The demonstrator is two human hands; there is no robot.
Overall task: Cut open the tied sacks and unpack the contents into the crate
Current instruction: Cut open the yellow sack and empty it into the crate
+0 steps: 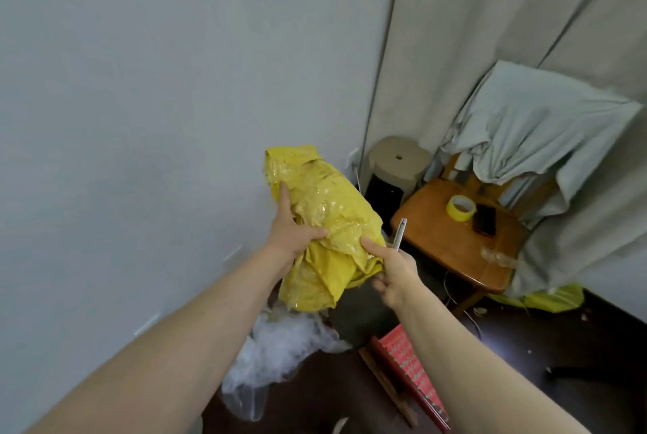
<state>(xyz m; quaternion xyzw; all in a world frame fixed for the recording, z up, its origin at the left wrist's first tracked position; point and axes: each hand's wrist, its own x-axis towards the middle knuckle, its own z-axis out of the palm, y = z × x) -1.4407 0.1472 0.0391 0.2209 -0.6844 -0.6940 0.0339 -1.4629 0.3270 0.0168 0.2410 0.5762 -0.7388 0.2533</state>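
A yellow woven sack [325, 220], wrapped in shiny clear tape, is held up in the air in front of the grey wall. My left hand [292, 227] grips its left side, thumb across the front. My right hand [390, 269] holds the sack's lower right corner with the forefinger stretched along it, and also grips a slim silver utility knife [400, 233] that sticks up beside the sack. A red patterned crate [409, 367] lies on the dark floor below my right forearm; only its edge shows.
A wooden chair [451, 241] stands at right with a yellow tape roll [461, 207], a dark phone [485, 220] and a grey cloth [532, 125] draped on its back. A beige stool [397, 160] stands in the corner. Crumpled clear plastic [280, 353] and another yellow sack [549, 299] lie on the floor.
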